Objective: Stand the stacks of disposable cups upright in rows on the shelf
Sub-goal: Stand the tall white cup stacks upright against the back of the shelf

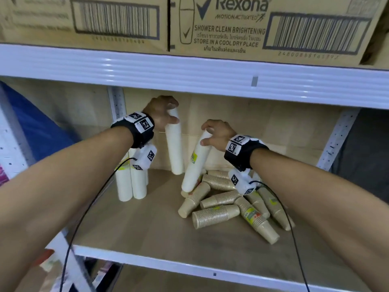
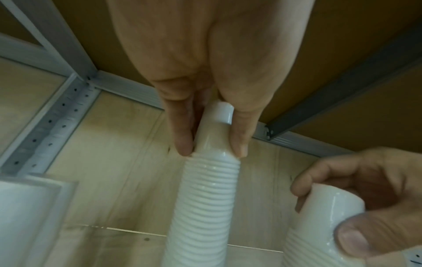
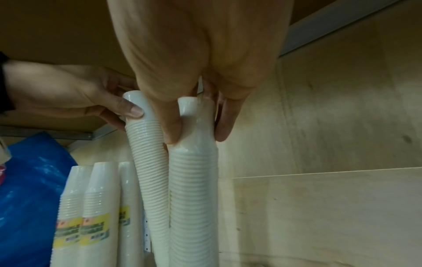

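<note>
White cup stack (image 1: 174,144) in my left hand (image 1: 162,111): glossy ribbed plastic, film-wrapped. Below my right hand (image 1: 216,132), tan cup stacks (image 1: 214,216): matt paper, I judge. Shelf board (image 1: 134,224): smooth pale wood-grain. Upright (image 1: 116,102): white-painted perforated metal.

A: Where do the upright stacks (image 1: 130,182) stand?

B: On the shelf (image 1: 134,224), at its left, near the back post (image 1: 117,102). To their right, toward the back wall, the left hand (image 1: 163,111) holds a stack (image 1: 174,144) by its top, nearly upright.

A: And right of that?

B: The right hand (image 1: 217,133) holds a leaning stack (image 1: 195,163) by its top; its foot rests against the heap of lying stacks (image 1: 229,205) at the shelf's right. Cardboard boxes (image 1: 231,24) sit on the shelf above.
</note>
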{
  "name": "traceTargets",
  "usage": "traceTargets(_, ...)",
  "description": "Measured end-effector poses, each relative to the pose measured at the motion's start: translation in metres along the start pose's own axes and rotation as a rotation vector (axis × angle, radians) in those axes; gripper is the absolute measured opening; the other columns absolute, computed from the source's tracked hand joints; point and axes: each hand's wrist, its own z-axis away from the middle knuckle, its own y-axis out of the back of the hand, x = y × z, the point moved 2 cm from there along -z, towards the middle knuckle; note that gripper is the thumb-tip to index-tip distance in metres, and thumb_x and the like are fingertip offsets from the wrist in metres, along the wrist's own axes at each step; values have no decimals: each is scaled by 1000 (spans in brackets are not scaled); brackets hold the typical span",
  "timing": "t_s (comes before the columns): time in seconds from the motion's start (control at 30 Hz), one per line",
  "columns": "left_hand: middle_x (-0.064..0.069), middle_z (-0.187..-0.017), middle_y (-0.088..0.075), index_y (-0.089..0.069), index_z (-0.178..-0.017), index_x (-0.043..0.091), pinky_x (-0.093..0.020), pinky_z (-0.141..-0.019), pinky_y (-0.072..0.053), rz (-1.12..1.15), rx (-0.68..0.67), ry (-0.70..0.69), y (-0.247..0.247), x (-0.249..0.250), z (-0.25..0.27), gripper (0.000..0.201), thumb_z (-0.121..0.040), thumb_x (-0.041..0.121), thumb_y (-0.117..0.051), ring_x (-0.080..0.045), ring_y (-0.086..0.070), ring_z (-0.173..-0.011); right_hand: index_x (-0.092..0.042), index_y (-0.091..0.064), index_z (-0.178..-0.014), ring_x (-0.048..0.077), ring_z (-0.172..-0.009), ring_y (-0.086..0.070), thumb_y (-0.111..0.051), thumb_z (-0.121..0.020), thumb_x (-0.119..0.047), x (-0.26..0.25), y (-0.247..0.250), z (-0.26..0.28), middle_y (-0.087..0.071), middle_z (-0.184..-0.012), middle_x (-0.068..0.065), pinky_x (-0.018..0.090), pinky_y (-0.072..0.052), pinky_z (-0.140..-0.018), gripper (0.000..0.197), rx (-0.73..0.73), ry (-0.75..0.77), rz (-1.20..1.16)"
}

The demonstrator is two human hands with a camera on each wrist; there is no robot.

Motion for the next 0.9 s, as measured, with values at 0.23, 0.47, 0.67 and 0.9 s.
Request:
traceTargets(0.23, -4, -135, -58, -57, -130, 17, -21, -90, -41, -75, -57, 46, -5, -20, 22, 58, -78, 21, -81, -17, -54, -124, -18, -62, -119, 14, -122, -56, -80, -74, -15, -31, -25, -5, -61, -128, 6, 30, -50, -97, 48, -30, 57, -23)
traceTargets(0.47, -4, -134, -58, -57, -132, 21, -27, -85, -47, -105, -110, 80, -13, -35, 38, 58, -78, 26, -80, -21, -58, -111, -17, -56, -131, 14, -125, -53, -77, -78, -20, -53, -38, -8, -58, -133, 4, 22, -42, -95, 57, -49, 86, 2)
traceTargets(0.67, -4, -135, -56, -57, -131, 22, -27, -81, -44, -156, -142, 108, -16, -43, 48, 57, -79, 27, -79, -21, -57, -107, -19, -54, -134, 16, -125, -52, -77, -77, -23, -57, -56, -6, -56, -134, 3, 21, -40, -91, 62, -111, 59, -2)
traceTargets(0.9, -3, -134, -55, -60, -125, 24, -35, -88, -53, -148, -179, 159, -26, -53, 54, 53, -76, 29, -81, -23, -58, -110, -19, -58, -129, 21, -123, -53, -77, -78, -20, -56, -77, -2, -56, -134, 5, 21, -40, -89, 55, -133, 54, 46)
